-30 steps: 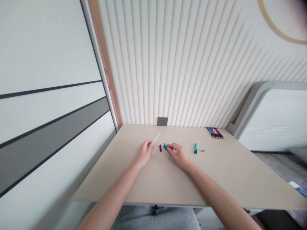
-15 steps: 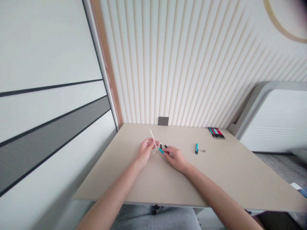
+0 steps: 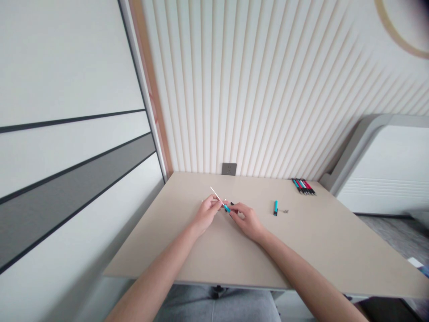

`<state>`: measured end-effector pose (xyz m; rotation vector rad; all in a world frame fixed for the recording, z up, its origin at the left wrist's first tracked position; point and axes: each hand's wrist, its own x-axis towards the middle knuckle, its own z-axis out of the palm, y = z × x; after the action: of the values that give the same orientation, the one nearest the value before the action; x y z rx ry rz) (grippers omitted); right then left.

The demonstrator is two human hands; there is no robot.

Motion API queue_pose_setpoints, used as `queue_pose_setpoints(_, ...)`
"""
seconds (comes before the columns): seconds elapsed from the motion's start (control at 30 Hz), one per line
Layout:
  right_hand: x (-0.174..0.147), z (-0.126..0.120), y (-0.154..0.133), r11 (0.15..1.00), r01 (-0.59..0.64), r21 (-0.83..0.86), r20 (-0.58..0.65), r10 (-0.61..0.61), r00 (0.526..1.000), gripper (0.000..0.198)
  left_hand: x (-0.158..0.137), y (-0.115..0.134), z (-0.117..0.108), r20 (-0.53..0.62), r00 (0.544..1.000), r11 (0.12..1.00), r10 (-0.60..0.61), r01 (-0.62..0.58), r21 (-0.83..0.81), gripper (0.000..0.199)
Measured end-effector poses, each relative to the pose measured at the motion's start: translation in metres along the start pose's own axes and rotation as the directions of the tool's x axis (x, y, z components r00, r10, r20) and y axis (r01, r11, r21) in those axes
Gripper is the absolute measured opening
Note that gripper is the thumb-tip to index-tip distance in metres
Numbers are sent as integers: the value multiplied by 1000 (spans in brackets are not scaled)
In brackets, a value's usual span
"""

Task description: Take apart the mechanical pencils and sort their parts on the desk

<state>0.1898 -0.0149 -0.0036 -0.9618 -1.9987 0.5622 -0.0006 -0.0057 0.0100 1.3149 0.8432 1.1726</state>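
Observation:
My left hand (image 3: 205, 215) pinches a thin white stick, which looks like a pen refill (image 3: 215, 192). Its upper end points up and away to the left. The lower end meets a short turquoise pen barrel (image 3: 227, 209), held between the fingertips of my right hand (image 3: 247, 219). Whether the refill is inside the barrel or only against it, I cannot tell. Just behind the right fingertips lies a small black piece (image 3: 232, 204), partly covered. Other small parts around the fingers are mostly hidden.
Several pens (image 3: 303, 187) with turquoise, white and red barrels lie in a row at the back right of the beige table (image 3: 187, 264). Nearer are a turquoise-and-black pen part (image 3: 275, 208) and tiny metallic pieces (image 3: 285, 211). A dark socket (image 3: 229, 169) is on the ribbed wall.
The refill and the turquoise barrel, apart before, have come together end to end. My left hand has shifted slightly right, and the refill tilts more to the left.

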Motion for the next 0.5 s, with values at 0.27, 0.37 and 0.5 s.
queue_pose_setpoints(0.27, 1, 7, -3, 972, -151, 180, -57, 164, 985, 26, 0, -2, 1, 116, 993, 998, 27, -34, 55, 37)
queue_pose_setpoints(0.37, 3, 10, 1, 933, -189, 307, -54, 215, 975, 27, 0, -7, 4, 202, 979, 997, 24, -38, 68, 40)
queue_pose_setpoints(0.5, 4, 13, 8, 918, -177, 356, -62, 212, 975, 25, 0, -15, 5, 219, 976, 993, 6, -32, 113, 46)
